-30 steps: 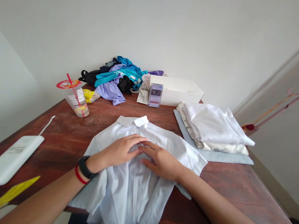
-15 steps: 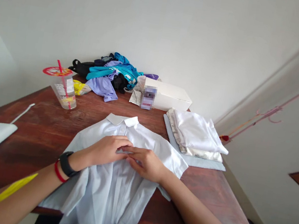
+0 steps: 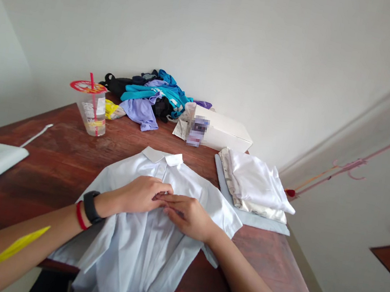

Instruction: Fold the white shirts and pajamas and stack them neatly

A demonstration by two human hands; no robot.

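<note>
A pale blue collared shirt (image 3: pixel 151 237) lies front-up on the wooden counter (image 3: pixel 59 164), collar pointing away from the person, its long axis running toward the near edge, where the hem hangs over. The left hand (image 3: pixel 143 194) and right hand (image 3: pixel 186 216) meet fingertip to fingertip, pinching its button placket at chest height.

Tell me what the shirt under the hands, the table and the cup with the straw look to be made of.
Shirt: thin woven fabric, matte, creasing softly. Table: reddish-brown wood, visible grain, slight sheen. Cup: clear plastic, seemingly, see-through with printed label.
</note>
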